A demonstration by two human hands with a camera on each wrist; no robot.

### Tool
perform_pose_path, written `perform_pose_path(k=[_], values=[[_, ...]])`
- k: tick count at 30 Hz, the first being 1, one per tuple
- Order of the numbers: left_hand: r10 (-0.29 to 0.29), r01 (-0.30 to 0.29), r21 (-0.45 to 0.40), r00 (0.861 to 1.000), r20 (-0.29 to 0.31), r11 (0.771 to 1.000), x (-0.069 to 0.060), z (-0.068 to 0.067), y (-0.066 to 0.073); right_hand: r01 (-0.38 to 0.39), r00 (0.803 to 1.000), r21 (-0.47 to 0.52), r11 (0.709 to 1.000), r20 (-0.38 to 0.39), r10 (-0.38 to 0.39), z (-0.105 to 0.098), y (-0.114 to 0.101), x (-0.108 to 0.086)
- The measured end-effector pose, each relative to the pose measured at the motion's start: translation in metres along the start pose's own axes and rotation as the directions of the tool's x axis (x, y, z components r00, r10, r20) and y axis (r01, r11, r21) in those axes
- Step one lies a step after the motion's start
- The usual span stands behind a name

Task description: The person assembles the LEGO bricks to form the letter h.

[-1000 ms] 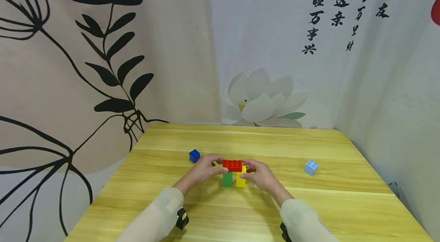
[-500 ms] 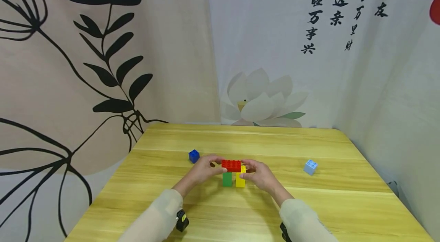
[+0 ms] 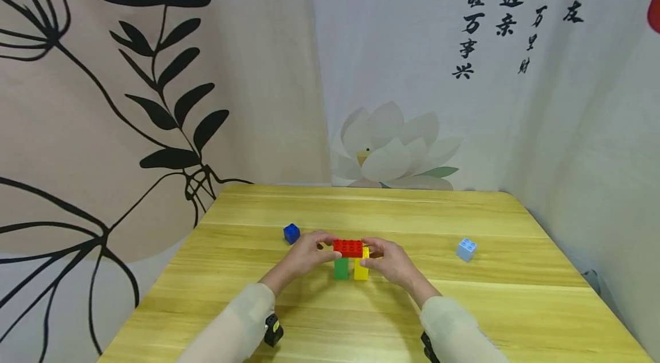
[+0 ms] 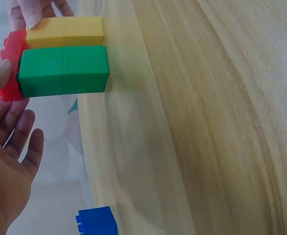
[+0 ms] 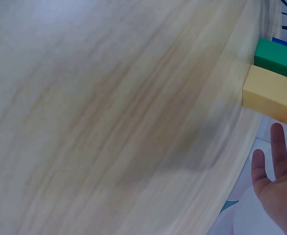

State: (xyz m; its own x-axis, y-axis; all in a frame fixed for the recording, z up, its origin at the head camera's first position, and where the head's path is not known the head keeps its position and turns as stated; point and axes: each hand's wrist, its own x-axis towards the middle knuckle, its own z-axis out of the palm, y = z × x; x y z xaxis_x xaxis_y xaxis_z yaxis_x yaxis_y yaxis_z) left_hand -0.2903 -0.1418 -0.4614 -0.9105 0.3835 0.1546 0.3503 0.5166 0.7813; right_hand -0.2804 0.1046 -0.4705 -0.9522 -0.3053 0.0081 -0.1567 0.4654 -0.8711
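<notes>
The red brick (image 3: 348, 248) is lying across the tops of the green stack (image 3: 341, 269) and the yellow stack (image 3: 361, 271), forming an arch between your hands near the middle of the table (image 3: 361, 323). Whether the stacks are touching the wood, I cannot tell. Your left hand (image 3: 309, 251) is pinching the red brick by one end; your right hand (image 3: 389, 261) is holding the top of the yellow stack, its thumb pressing the upper yellow brick.

On the cloth (image 3: 258, 94) behind, black Chinese columns are reading 和睦万事兴, 胜远亲, 生万里财 and 下友, the upper edge cutting off what stands above. The black device (image 3: 274, 330) at your left cuff is bearing a yellow mark too small to make out.

The left wrist view is showing a seam in each stack, so each is consisting of two bricks, and it is catching your right thumbtip just beside the red brick. The right wrist view is leaving the red brick out but showing the other right fingers extending. Both wrist views are including the dark blue brick (image 3: 291, 233), while only the head view is showing the light blue brick (image 3: 466, 249), sitting well apart to your right.
</notes>
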Motion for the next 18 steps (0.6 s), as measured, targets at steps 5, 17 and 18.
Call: perform_pose_path(k=[5,17,18], values=[[0.004,-0.004,0.029,1.000,0.007,1.000,0.0003,-0.0010,0.0024,-0.001,1.000,-0.001,1.000,0.005,0.001,-0.0013,-0.0001,0.0006],[0.020,-0.020,0.093,1.000,0.005,0.995,0.0036,-0.0015,0.0055,0.009,1.000,-0.014,1.000,0.021,-0.009,-0.0028,0.0001,0.0000],[0.021,-0.021,0.099,1.000,0.005,0.995,0.0038,-0.0019,0.0062,0.011,1.000,-0.012,1.000,0.021,-0.011,-0.0030,-0.0002,-0.0001]])
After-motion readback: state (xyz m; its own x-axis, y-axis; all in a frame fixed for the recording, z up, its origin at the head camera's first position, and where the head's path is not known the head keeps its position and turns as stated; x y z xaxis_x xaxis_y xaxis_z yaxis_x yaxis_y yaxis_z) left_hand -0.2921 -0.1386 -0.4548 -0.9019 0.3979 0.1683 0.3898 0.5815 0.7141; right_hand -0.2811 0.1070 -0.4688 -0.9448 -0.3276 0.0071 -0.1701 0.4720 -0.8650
